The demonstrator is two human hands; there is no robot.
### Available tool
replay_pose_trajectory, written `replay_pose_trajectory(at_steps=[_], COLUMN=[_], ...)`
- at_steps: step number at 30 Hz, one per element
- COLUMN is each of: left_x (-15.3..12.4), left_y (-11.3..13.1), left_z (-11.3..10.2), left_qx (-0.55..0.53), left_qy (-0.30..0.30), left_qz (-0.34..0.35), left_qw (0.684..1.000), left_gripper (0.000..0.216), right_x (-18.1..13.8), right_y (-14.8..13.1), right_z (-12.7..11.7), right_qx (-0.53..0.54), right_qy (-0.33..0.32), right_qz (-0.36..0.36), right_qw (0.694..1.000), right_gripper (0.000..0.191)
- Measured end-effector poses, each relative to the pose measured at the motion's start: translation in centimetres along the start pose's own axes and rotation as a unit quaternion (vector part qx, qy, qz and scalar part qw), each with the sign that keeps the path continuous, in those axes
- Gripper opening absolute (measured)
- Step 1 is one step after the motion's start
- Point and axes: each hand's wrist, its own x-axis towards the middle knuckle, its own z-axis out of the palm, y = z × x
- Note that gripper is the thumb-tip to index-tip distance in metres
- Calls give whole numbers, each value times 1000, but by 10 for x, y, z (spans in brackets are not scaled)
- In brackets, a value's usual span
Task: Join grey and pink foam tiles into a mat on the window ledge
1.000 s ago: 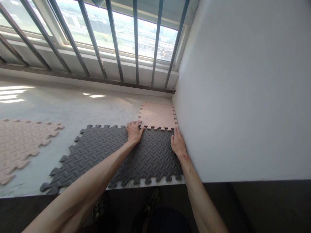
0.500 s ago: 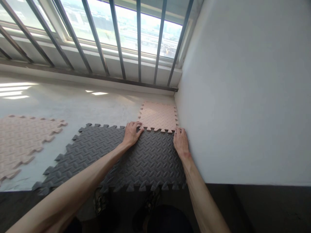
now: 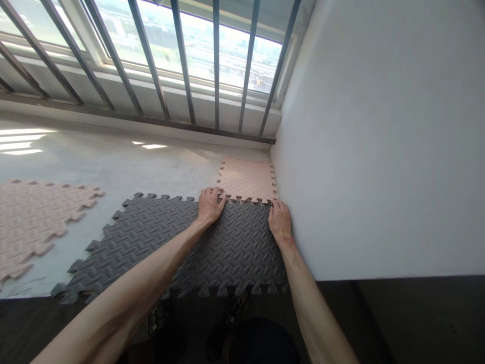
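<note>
A dark grey interlocking foam mat (image 3: pixel 235 247) lies on the pale floor, joined on its left to a second grey mat (image 3: pixel 140 232). Beyond it, in the corner by the wall, sits a small pink foam mat (image 3: pixel 247 179). My left hand (image 3: pixel 209 205) presses flat on the grey mat's far left corner, fingertips at the toothed seam with the pink mat. My right hand (image 3: pixel 279 220) presses on the far right corner, next to the wall. Both hands lie flat with the fingers down and grip nothing.
A white wall (image 3: pixel 379 141) rises on the right. A barred window (image 3: pixel 182 45) runs along the back. Another pink mat (image 3: pixel 34 217) lies apart at the left. Dark flooring (image 3: pixel 397 318) and my shoes are at the bottom.
The grey mat has slid toward the pink mat, and the toothed edges now meet. Both hands stayed on its far corners and shifted slightly forward.
</note>
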Motion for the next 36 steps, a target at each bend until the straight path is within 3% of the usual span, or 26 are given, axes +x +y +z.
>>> replay_pose_trajectory(at_steps=[11, 14, 18, 22, 28, 36], left_x=[-19, -27, -41, -51, -51, -51], left_y=[-4, 0, 13, 23, 23, 14], left_z=[-18, -21, -19, -12, -8, 3], left_qx=[36, 60, 94, 114, 111, 88], left_qy=[-1, -7, -105, -158, -160, -155], left_qz=[27, 110, 226, 203, 197, 192], left_qw=[999, 992, 964, 960, 961, 965], left_gripper=[34, 44, 69, 85, 95, 108], right_x=[-14, -16, -23, -25, -23, -25], right_y=[-3, -11, -28, -45, -71, -78], right_z=[-11, -12, -6, -3, 1, 7], right_qx=[-22, -40, -29, -46, -64, -76], right_qy=[-48, -57, -93, -136, -149, -149], right_qz=[-17, -18, -62, -46, -17, -22], right_qw=[998, 997, 993, 989, 987, 986], right_gripper=[48, 52, 62, 69, 70, 69])
